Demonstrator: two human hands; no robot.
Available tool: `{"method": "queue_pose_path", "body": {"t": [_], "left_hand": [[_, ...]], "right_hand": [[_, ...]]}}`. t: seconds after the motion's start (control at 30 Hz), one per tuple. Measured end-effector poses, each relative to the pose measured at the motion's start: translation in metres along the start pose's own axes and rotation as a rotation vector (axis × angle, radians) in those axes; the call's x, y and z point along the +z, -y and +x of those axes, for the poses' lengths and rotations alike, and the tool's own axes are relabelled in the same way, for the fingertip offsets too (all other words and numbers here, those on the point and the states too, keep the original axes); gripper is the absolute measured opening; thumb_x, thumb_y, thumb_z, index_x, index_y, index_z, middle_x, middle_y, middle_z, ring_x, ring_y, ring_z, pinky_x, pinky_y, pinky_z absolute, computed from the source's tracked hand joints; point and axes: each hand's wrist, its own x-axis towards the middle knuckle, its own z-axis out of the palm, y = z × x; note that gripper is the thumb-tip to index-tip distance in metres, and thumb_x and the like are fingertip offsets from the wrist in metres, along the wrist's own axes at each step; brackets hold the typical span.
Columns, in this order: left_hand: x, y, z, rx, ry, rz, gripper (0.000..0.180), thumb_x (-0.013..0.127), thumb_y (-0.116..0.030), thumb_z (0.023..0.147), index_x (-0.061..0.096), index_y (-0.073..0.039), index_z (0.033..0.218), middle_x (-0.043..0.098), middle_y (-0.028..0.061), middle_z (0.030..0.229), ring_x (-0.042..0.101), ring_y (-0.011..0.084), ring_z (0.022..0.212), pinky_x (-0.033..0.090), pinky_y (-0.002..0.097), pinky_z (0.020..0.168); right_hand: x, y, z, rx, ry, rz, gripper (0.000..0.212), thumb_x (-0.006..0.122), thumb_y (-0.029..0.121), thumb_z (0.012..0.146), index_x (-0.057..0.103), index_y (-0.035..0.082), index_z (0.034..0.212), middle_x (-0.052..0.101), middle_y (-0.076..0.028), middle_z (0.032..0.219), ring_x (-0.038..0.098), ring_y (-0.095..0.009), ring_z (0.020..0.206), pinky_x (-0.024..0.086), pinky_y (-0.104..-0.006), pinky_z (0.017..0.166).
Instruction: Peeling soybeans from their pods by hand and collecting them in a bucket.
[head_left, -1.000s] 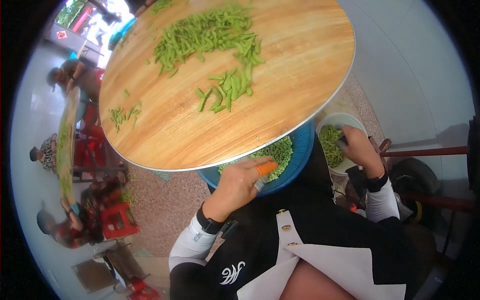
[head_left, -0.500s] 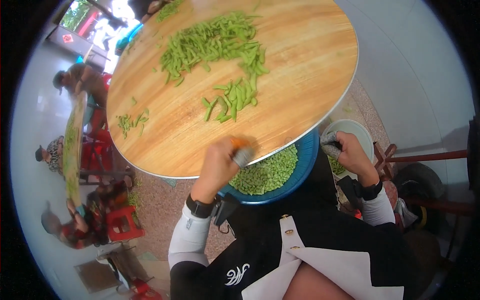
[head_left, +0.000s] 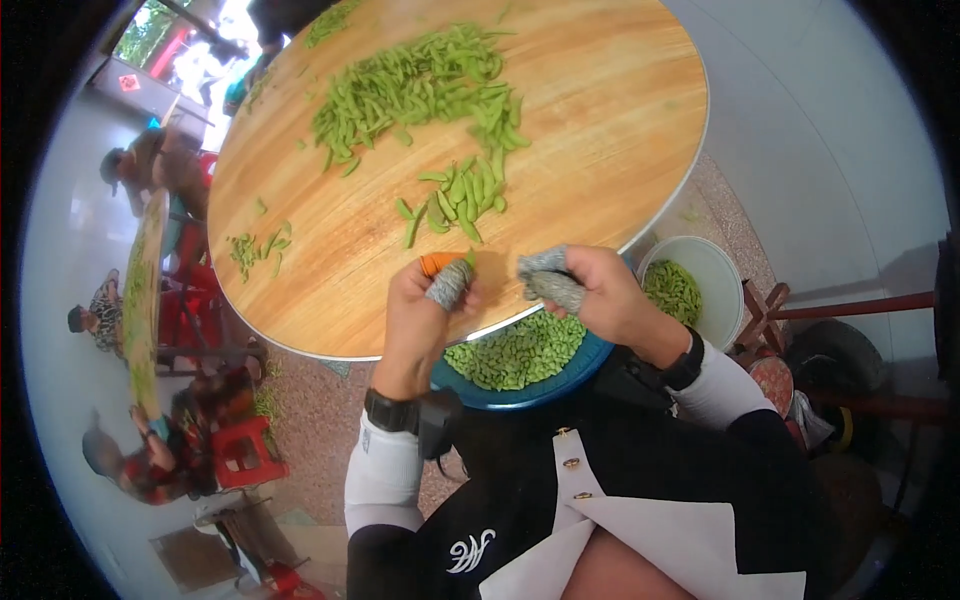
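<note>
My left hand (head_left: 418,305), its thumb wrapped in grey and a finger in orange, is closed at the near edge of the round wooden table (head_left: 600,130). A small green tip of an edamame pod (head_left: 470,257) sticks out from its pinch. Just to the right, my right hand (head_left: 605,300) is also closed, grey wraps on its thumb and finger; anything inside is hidden. Beyond both hands lies a small group of pods (head_left: 463,195), with a larger pile (head_left: 410,85) farther back. Under the table edge, a blue basin (head_left: 560,383) holds shelled green beans (head_left: 515,352).
A white bucket (head_left: 727,300) with green pods or husks (head_left: 672,292) stands on the floor to the right, by a reddish wooden frame (head_left: 768,312). At the left, several people sit along another table (head_left: 150,290), near a red stool (head_left: 243,450).
My right hand has moved left, from beside the white bucket to near my left hand. My left hand has shifted slightly up, and a pod's tip now shows in it.
</note>
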Motion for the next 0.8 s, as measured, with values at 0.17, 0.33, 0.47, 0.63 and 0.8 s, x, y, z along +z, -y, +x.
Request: {"method": "queue_pose_path", "body": {"t": [0.17,0.33,0.47,0.63,0.8], "left_hand": [[0.014,0.005,-0.025,-0.022,0.101,-0.095,0.014,0.051,-0.012,0.086,0.055,0.001,0.083,0.060,0.0077,0.069,0.055,0.0113,0.056,0.045,0.0220,0.050],[0.018,0.006,-0.029,-0.016,0.126,-0.071,0.011,0.053,-0.010,0.085,0.055,0.001,0.086,0.059,0.0064,0.067,0.054,0.0103,0.054,0.044,0.0206,0.049],[0.021,0.007,-0.030,-0.023,0.130,-0.038,0.011,0.054,-0.009,0.084,0.055,0.001,0.087,0.059,0.0060,0.067,0.053,0.0095,0.053,0.043,0.0203,0.048],[0.015,0.012,-0.028,-0.017,0.180,0.033,0.011,0.053,-0.008,0.084,0.055,0.001,0.089,0.058,0.0050,0.066,0.052,0.0085,0.053,0.041,0.0195,0.048],[0.019,0.013,-0.028,0.082,0.169,0.181,0.009,0.054,-0.008,0.084,0.054,0.001,0.088,0.058,0.0040,0.067,0.051,0.0079,0.055,0.040,0.0201,0.048]], "right_hand": [[0.017,0.010,0.005,0.076,0.086,0.259,0.012,0.049,0.004,0.082,0.057,0.001,0.091,0.056,0.001,0.069,0.049,-0.004,0.059,0.040,-0.0190,0.051],[0.015,0.014,0.001,0.082,0.100,0.185,0.012,0.049,0.004,0.083,0.057,0.001,0.092,0.056,0.001,0.071,0.049,-0.004,0.059,0.040,-0.0184,0.051],[0.011,0.008,-0.001,0.110,0.096,0.131,0.013,0.048,0.001,0.081,0.056,-0.001,0.092,0.058,-0.001,0.074,0.051,-0.005,0.063,0.042,-0.0200,0.055],[0.016,0.005,0.000,0.015,0.112,0.186,0.013,0.050,0.003,0.081,0.056,0.000,0.092,0.057,-0.001,0.074,0.050,-0.005,0.064,0.041,-0.0200,0.056],[0.020,0.001,0.003,0.020,0.051,0.235,0.010,0.051,-0.001,0.080,0.057,-0.002,0.088,0.059,-0.003,0.077,0.053,-0.007,0.070,0.043,-0.0239,0.062]]}}
